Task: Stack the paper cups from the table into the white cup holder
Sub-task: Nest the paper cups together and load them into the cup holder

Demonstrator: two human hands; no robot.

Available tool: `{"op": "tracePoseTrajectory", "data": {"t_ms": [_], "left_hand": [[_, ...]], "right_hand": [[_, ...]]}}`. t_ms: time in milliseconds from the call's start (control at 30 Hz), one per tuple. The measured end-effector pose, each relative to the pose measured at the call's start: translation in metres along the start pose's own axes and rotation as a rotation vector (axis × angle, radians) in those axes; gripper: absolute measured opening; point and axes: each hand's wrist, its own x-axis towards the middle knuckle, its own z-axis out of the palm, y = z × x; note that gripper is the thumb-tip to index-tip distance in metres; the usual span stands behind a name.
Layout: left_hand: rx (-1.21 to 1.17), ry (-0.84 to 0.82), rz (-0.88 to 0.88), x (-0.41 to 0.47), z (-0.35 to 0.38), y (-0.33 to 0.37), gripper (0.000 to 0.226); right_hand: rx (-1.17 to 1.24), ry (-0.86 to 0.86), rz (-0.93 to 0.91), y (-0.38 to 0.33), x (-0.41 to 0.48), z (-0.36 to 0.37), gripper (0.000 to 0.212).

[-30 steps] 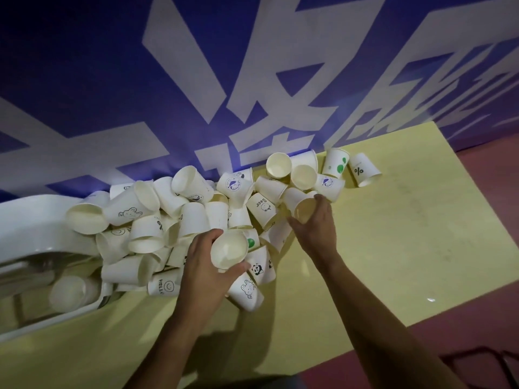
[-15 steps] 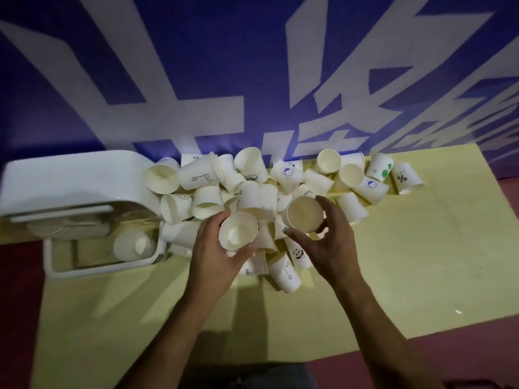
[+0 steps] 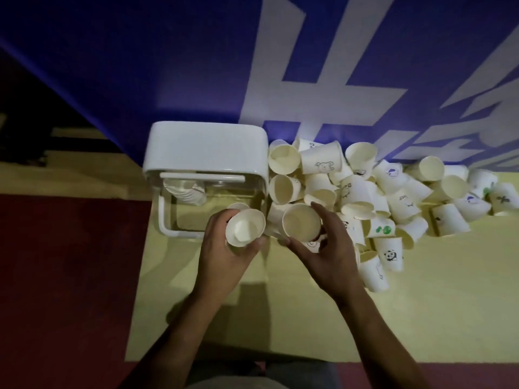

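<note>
- Head view, nearest you: both your bare forearms reach up from 6 o'clock over the yellow table, with red floor off its left edge.
- Your left hand sits just left of centre, fingers curled closed around a paper cup; its open mouth faces the camera, and a second rim shows inside it, so it looks like nested cups, though you cannot count them.
- Your right hand is just beside it at 3 o'clock, thumb and fingers spread partway and wrapped around the wall of a second cup, mouth also up. The two cups are close but not touching.
- Beyond your left hand, at 12 o'clock from it, stands the white cup holder: a rounded white top, a clear body below, and a white frame at its near edge. A stack of cups lies inside its left part, rims blurred by the clear wall.
- At 2 o'clock from your right hand, the pile of loose cups spreads right along the table's far edge, some lying on their sides, some upright, several printed with small animals, including a panda cup near the pile's front.
- Farthest out, a blue banner with large white characters rises behind the holder and pile.
</note>
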Motion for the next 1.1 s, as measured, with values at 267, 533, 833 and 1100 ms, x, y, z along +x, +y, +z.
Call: {"op": "tracePoseTrajectory", "data": {"t_ms": [267, 533, 833, 1100], "left_hand": [[-0.014, -0.083, -0.019, 0.029, -0.017, -0.037, 0.065], [0.041, -0.171, -0.027, 0.053, -0.008, -0.056, 0.075], [0.132, -0.294, -0.048, 0.057, -0.002, -0.077, 0.078], [0.249, -0.316, -0.047, 0.061, 0.005, -0.095, 0.076]], "right_hand": [[0.007, 0.036, 0.039, -0.01, -0.003, 0.032, 0.078], [0.068, 0.057, 0.083, -0.013, 0.0, 0.04, 0.072], [0.023, 0.054, 0.085, -0.01, 0.006, 0.05, 0.071], [-0.027, -0.009, 0.057, -0.019, 0.013, 0.07, 0.082]]}}
